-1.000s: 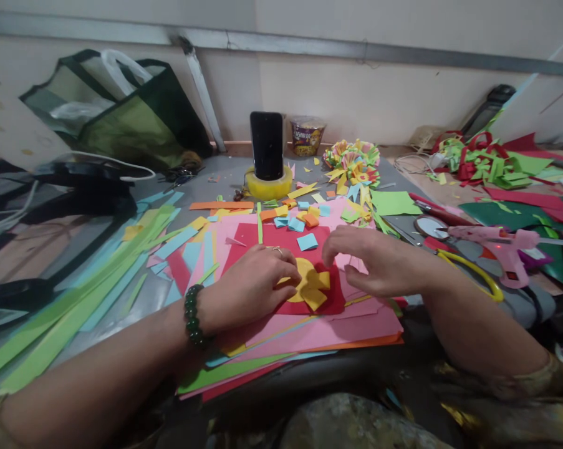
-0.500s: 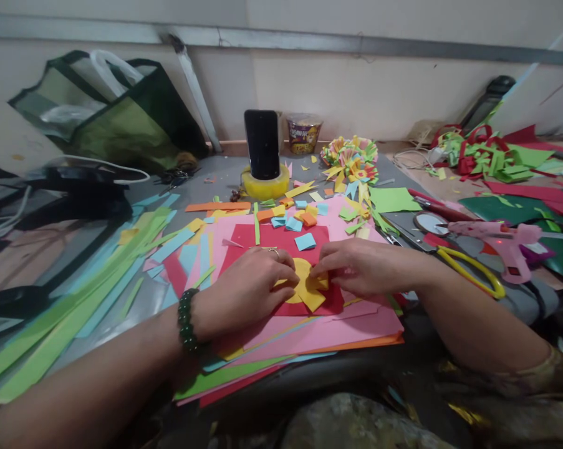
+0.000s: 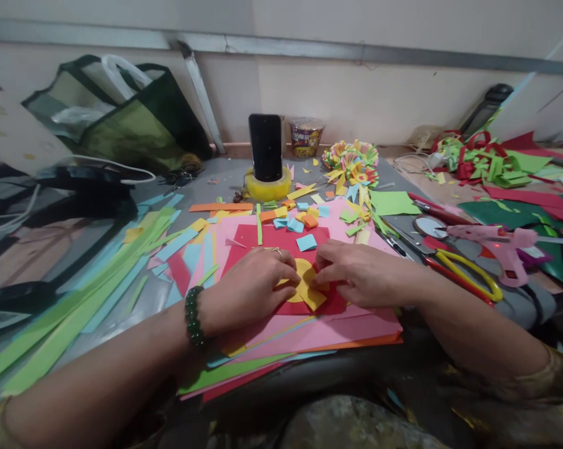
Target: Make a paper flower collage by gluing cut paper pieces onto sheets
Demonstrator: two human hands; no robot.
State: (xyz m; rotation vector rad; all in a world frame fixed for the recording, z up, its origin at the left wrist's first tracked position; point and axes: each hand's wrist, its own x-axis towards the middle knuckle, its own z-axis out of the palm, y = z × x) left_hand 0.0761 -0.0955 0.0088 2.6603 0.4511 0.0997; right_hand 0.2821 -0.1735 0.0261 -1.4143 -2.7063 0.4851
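Observation:
A yellow paper round with folded strips on it lies over a red sheet. My left hand, with a ring and a green bead bracelet, has its thumb and fingers closed at the round's left edge. From the right, my right hand reaches in with curled fingers pinching at a yellow strip at the round's right side; its fingertips partly hide the strip. Just beyond the hands is a folded light blue paper piece, with orange and blue pieces behind it.
Pink sheets are stacked underneath. Green strips spread leftward. A phone stands in a yellow tape roll. Yellow-and-red-handled scissors and a pink glue gun lie right; a paper flower ball sits behind.
The view has shifted slightly, so the scene sits a little further right and lower. My right fingers have curled in somewhat over the yellow strip; my left hand stays on the round.

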